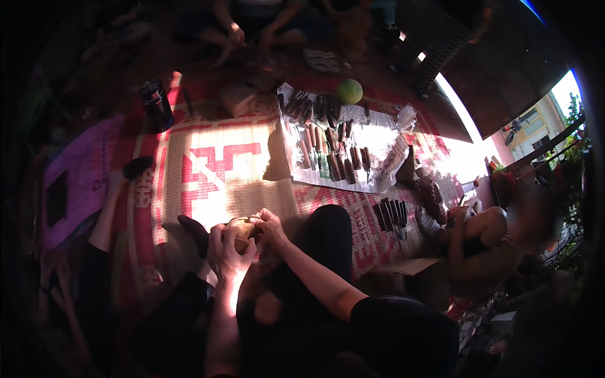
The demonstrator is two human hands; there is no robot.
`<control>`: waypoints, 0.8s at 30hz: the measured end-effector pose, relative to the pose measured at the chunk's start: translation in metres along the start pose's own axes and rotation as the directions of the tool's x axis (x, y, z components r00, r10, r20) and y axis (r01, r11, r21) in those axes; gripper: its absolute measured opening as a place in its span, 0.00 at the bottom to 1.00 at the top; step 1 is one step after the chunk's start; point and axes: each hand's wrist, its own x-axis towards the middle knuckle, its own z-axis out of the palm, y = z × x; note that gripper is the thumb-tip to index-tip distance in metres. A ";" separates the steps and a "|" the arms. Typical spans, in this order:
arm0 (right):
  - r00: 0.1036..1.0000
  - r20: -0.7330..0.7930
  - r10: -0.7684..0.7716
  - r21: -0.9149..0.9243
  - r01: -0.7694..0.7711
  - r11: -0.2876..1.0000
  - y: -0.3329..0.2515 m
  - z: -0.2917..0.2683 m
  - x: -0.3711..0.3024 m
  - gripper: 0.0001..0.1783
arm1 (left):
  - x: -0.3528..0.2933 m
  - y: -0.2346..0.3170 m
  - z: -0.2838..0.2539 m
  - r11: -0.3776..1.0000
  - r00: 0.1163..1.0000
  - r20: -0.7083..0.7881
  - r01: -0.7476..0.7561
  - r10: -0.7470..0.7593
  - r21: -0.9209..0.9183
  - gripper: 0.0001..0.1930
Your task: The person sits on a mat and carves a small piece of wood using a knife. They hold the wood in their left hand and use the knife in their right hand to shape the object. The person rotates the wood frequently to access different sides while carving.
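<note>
Small tan-brown piece with a pale curved rim (243,230) — held up between both hands, above the lap, over the near part of a red-and-cream woven mat (242,179). Pale rim uppermost, running roughly left to right with a slight rise toward the right; body below it, down toward the left palm. Long axis hard to tell under the fingers. Left hand (230,253) wrapped around the body, fingers curled over; right hand (271,229) with thumb and fingertips pinched together at the rim's right end.

Farther off, among containers: dark cylindrical bottle (156,105) at far left of the mat, contents hidden; brown cardboard box (406,267) near the right knee, inside too dark to tell; crumpled clear plastic bag (406,118) at the corner of a white sheet (386,135) — sheet laden with rows of slim, brown- and dark-handled tools (340,167).
</note>
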 end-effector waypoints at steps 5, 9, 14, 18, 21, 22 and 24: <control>0.966 -0.217 -0.138 -0.195 0.096 0.976 0.000 0.003 0.016 0.06 | 0.001 0.007 0.000 0.998 0.998 0.038 -0.053 0.051 0.036 0.18; 0.997 -0.062 0.034 -0.019 -0.035 0.999 -0.016 0.008 0.000 0.08 | -0.001 0.004 -0.003 0.999 1.000 0.002 -0.023 0.023 0.022 0.19; 0.997 0.030 -0.064 0.056 0.062 0.996 -0.002 0.005 0.000 0.08 | 0.000 0.005 -0.001 0.999 0.999 0.027 -0.032 0.032 -0.013 0.19; 0.918 -0.286 -0.275 -0.242 0.209 0.947 0.000 0.011 0.019 0.08 | 0.002 0.007 0.002 0.999 0.998 0.029 -0.053 0.053 -0.006 0.19; 0.981 -0.171 -0.088 -0.107 0.070 0.992 -0.012 0.009 0.014 0.07 | -0.001 0.002 -0.004 0.999 0.999 0.039 -0.037 0.037 0.009 0.19; 0.990 -0.135 -0.037 0.002 0.038 0.999 -0.021 0.013 0.005 0.07 | -0.001 0.002 -0.004 0.999 0.999 0.032 -0.030 0.030 0.010 0.19; 0.999 0.009 0.030 0.002 -0.030 1.000 -0.031 0.020 -0.006 0.11 | 0.002 0.006 -0.002 1.000 1.000 0.018 -0.022 0.022 0.005 0.19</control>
